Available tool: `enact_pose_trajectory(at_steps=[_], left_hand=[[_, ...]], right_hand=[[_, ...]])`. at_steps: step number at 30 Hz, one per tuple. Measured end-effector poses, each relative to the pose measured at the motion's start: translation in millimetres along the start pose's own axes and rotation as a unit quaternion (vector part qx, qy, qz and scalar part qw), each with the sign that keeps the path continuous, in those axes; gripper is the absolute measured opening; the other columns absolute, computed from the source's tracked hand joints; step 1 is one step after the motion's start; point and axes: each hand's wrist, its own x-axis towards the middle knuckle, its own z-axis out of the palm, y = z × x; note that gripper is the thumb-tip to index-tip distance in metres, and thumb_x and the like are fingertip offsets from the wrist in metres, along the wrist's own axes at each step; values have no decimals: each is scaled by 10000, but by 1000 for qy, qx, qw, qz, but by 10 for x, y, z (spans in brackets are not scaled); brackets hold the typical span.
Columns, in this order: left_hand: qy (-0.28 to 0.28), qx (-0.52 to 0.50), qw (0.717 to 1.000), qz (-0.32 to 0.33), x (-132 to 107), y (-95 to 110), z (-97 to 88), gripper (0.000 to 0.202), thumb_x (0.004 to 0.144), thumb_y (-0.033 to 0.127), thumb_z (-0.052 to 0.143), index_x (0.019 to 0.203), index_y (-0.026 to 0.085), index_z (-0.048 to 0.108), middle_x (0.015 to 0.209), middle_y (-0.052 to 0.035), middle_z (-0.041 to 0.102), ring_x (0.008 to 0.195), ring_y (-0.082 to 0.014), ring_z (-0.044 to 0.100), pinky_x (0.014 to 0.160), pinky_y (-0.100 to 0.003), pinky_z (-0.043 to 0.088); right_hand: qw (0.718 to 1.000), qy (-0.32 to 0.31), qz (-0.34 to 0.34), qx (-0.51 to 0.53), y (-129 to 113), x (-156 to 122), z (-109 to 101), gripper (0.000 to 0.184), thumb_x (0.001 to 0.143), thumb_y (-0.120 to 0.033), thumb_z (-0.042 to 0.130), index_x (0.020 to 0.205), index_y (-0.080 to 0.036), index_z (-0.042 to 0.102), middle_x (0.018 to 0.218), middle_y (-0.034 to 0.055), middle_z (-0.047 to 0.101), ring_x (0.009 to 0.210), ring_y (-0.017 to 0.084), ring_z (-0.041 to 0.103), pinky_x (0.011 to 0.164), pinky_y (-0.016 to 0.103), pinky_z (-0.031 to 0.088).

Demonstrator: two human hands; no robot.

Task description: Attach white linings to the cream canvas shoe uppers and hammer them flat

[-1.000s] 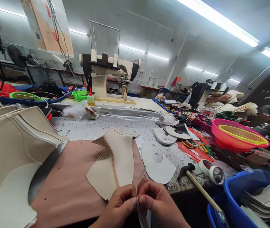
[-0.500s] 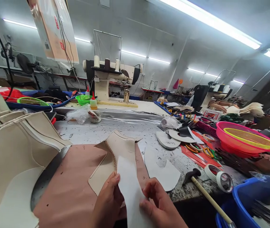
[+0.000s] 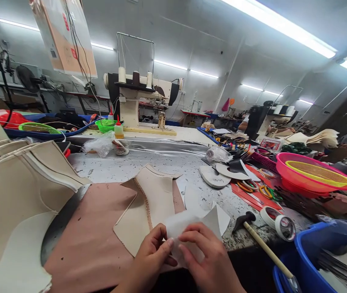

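Between my hands is a thin white curved piece, turned sideways and partly covered by my fingers. My left hand pinches its near left edge between thumb and fingers. Curled over its right part, my right hand has thumb and fingertips on the sheet. Just beyond lies a beige stitched leather piece, flat on a pinkish-brown sheet. To the right, another white cut-out rests on the table, partly behind the held piece.
Beige stitched uppers stand stacked at left. A hammer, tape rolls, scissors and a blue bin are at right. A pink basket sits behind them. A sewing machine stands at the back.
The white piece has swung from pointing away over the beige leather to lying crosswise, lower and further right. Both hands have turned with it and come closer together.
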Motion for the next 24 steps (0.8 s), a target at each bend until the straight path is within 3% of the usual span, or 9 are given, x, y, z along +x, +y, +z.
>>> enact_pose_trajectory(at_steps=[2, 4, 10, 13, 18, 24], left_hand=[[-9, -12, 999, -41, -17, 2, 8, 422, 618, 494, 744, 700, 166, 491, 657, 35, 547, 556, -78, 522, 576, -211, 464], [-22, -22, 997, -73, -24, -16, 8, 459, 575, 522, 755, 710, 167, 496, 663, 23, 570, 590, -107, 560, 634, -255, 481], [-51, 28, 998, -34, -45, -5, 52, 409, 629, 515, 709, 673, 175, 487, 656, 28, 530, 645, -133, 546, 653, -263, 455], [-52, 107, 993, -16, -76, 74, 96, 334, 686, 471, 640, 674, 180, 476, 655, 24, 519, 632, -134, 504, 637, -259, 424], [-19, 343, 936, 74, -114, 163, 140, 154, 741, 297, 491, 640, 180, 496, 634, 7, 498, 626, -148, 446, 582, -248, 338], [-22, 445, 890, 99, -132, 145, 156, 119, 744, 228, 449, 631, 191, 459, 620, 8, 490, 596, -147, 443, 545, -240, 311]], right_hand=[[998, -51, -9, 28, -62, -11, -5, 117, 778, -137, 511, 803, -211, 598, 738, 11, 626, 681, 146, 599, 603, 241, 483], [998, -60, -1, 31, -94, -16, -15, 129, 774, -122, 493, 801, -207, 587, 720, -2, 644, 652, 135, 605, 580, 227, 472], [999, -44, 7, 29, -117, -17, -46, 158, 758, -117, 481, 773, -208, 609, 695, -15, 662, 619, 118, 614, 538, 199, 443], [998, -47, 8, 28, -130, -25, -55, 160, 760, -123, 473, 762, -205, 610, 684, -13, 659, 609, 113, 609, 506, 187, 427], [997, -75, 36, 3, -135, -57, -90, 169, 768, -138, 463, 708, -206, 606, 638, -15, 644, 562, 115, 588, 513, 202, 426], [989, -126, 74, -31, -148, -59, -133, 157, 748, -156, 476, 670, -207, 604, 612, -8, 641, 543, 133, 584, 514, 228, 409]])
